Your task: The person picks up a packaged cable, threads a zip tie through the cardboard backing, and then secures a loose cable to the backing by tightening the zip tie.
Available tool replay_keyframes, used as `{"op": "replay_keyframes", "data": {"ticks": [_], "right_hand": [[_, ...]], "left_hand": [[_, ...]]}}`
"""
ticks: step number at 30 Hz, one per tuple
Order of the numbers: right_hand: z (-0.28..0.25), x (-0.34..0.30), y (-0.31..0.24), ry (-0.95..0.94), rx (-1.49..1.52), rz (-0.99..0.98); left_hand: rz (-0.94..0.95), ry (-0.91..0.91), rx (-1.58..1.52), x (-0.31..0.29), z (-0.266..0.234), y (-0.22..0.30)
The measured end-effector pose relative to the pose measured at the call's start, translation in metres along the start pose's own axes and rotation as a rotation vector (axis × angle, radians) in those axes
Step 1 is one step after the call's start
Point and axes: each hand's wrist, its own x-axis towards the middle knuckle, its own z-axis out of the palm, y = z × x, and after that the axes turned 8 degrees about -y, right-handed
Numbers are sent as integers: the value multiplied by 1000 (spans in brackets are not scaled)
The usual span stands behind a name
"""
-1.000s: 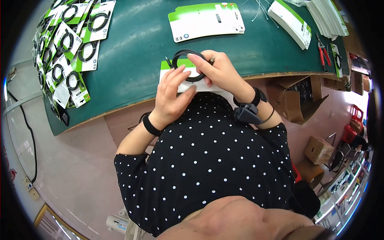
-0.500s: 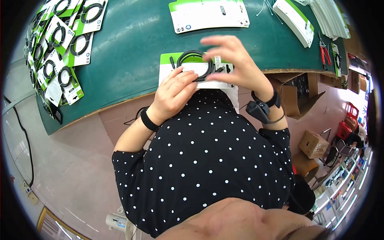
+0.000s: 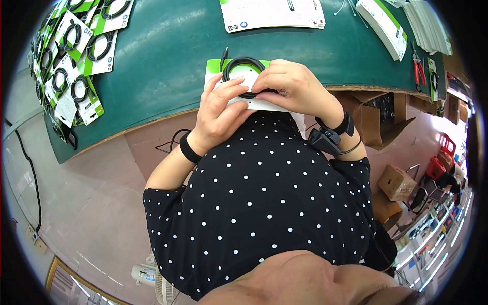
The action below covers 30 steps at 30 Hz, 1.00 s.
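A coiled black cable (image 3: 242, 61) lies on a green-and-white packaging card (image 3: 212, 76) at the table's near edge. One cable end with its plug (image 3: 224, 55) sticks up past the coil's left side. My left hand (image 3: 219, 111) grips the coil's lower left against the card, its fingers bent over it. My right hand (image 3: 297, 86) is closed in a pinch on the coil's right side, thumb and fingertips together. The other cable end is hidden by my right hand.
Many carded cables (image 3: 76, 76) are heaped at the table's left. A stack of cards (image 3: 274, 15) lies ahead, with another stack (image 3: 381, 28) farther right. Beside that are red-handled pliers (image 3: 419, 71) and loose white ties (image 3: 351, 10). An open cardboard box (image 3: 371, 127) stands below the right edge.
My right hand has come down from its open pose and closed on the coil. The left plug end now points up beyond the card, and my left fingers have spread and bent over the coil.
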Motion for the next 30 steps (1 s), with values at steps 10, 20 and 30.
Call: {"op": "replay_keyframes", "data": {"ticks": [10,20,30], "right_hand": [[7,-3,-12,65,-21,-16],[7,-12,-6,73,21,-26],[-3,-13,-10,37,38,-63]], "left_hand": [[25,8,-20,-2,1,-1],[48,-28,0,2,-1,1],[67,-21,19,4,-1,1]]}}
